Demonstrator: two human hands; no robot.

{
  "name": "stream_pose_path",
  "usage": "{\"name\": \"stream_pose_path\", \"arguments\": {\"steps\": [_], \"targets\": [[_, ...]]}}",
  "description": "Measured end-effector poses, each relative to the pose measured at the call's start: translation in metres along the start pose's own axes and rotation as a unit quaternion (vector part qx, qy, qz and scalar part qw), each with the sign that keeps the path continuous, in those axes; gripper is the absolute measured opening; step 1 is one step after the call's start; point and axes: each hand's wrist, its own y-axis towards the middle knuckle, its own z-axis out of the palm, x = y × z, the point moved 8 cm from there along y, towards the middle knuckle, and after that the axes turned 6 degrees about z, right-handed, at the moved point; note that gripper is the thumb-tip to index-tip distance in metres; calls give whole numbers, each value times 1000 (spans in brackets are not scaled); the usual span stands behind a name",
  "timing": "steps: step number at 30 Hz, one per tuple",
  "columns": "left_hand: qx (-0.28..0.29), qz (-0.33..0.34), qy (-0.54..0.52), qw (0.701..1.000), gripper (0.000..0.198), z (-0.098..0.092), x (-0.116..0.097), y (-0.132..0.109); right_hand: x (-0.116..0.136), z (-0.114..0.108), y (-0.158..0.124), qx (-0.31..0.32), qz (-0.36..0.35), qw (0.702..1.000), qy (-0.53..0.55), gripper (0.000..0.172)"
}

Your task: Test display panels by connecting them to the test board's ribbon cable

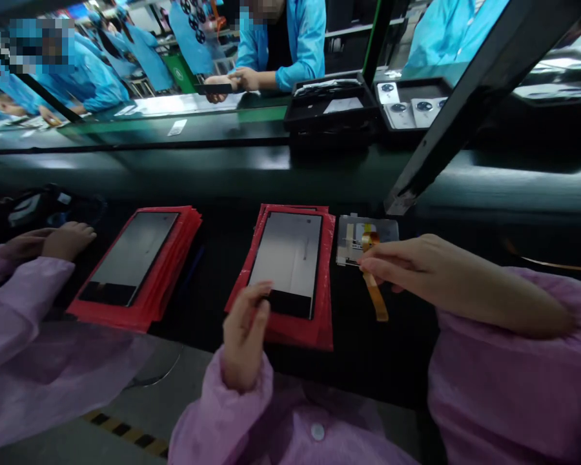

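Note:
In front of me lies a flat display panel (286, 252) with a grey face and a black lower band, on a stack of red sheets (297, 332). My left hand (246, 332) is at the panel's lower left corner, fingers slightly apart and grasping nothing; whether the fingertips touch it I cannot tell. My right hand (407, 265) pinches an orange flex cable (376, 300) between thumb and fingers. The cable's lower end hangs toward me. Just behind that hand is a small clear plastic box (390, 227) with pale and yellow pieces in it.
On the left, another panel (130, 252) lies on red sheets (177, 265), beside a co-worker's hands (68, 242). A dark slanted post (445, 123) rises at right. Beyond the green conveyor line (213, 169) are black trays (329, 119) and people in blue coats.

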Motion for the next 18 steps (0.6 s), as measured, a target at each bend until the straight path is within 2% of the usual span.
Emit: {"name": "stream_pose_path", "arguments": {"steps": [1, 2, 3, 5, 8, 12, 14, 18], "targets": [[-54, 23, 109, 992, 29, -27, 5, 8, -3, 6, 7, -1, 24, 1000, 9, 39], [-74, 23, 213, 974, 35, -44, 15, 17, -7, 10, 14, -23, 50, 998, 27, 37], [-72, 13, 286, 956, 40, -56, 26, 25, -11, 14, 19, -54, 71, 994, 57, 34], [-54, -6, 355, 933, 39, -66, 48, 35, -19, 25, 25, -131, 93, 977, 136, 25], [-39, 1, 366, 930, 29, -65, 64, 35, -31, 50, 20, -234, 91, 939, 235, 22], [-19, 27, 366, 930, 27, -55, 62, 19, -43, 89, 0, -318, 88, 897, 295, 29], [-11, 33, 358, 933, 26, -52, 61, 11, -44, 109, -9, -329, 92, 886, 313, 29], [-7, 30, 341, 940, 24, -50, 62, 2, -34, 146, -20, -300, 101, 889, 331, 41]]}}
